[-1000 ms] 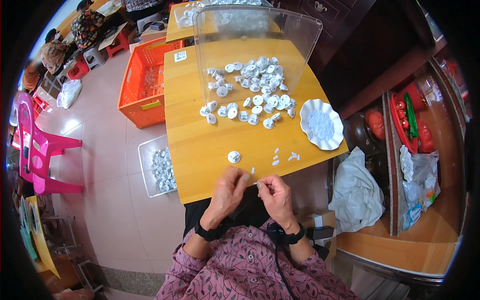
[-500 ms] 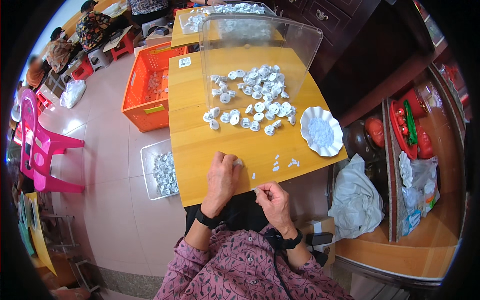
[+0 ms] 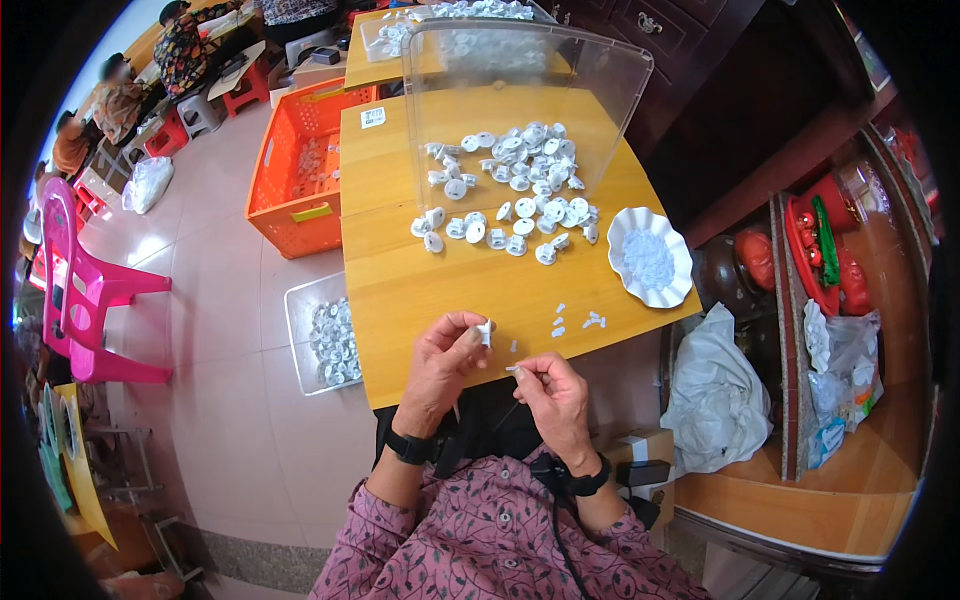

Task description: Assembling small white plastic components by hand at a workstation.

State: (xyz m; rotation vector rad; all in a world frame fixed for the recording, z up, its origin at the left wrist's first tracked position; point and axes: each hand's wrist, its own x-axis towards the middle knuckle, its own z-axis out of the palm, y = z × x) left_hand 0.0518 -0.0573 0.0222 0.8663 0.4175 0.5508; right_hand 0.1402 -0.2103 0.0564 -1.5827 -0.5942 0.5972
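My left hand (image 3: 440, 365) pinches a white round plastic piece (image 3: 486, 333) between thumb and fingers, just above the near edge of the wooden table (image 3: 390, 300). Close beside it, my right hand (image 3: 555, 400) grips a tiny white plastic part (image 3: 513, 368) at its fingertips. The two held pieces are apart. A few more tiny white parts (image 3: 558, 321) lie on the table ahead of my right hand. Farther off is a loose pile of white round plastic pieces (image 3: 536, 150). A white scalloped dish (image 3: 683, 290) at the right holds many tiny translucent parts.
A clear plastic box (image 3: 645, 72) stands tipped behind the pile. On the floor at left are an orange crate (image 3: 275, 215), a clear bin (image 3: 298, 350) of round pieces and a pink chair (image 3: 95, 300). A white bag (image 3: 712, 400) and shelves stand right. Other people sit far left.
My left hand has lifted and turned, bringing the white round piece up into clearer sight. My right hand has risen slightly, and its tiny part now points toward the left hand.
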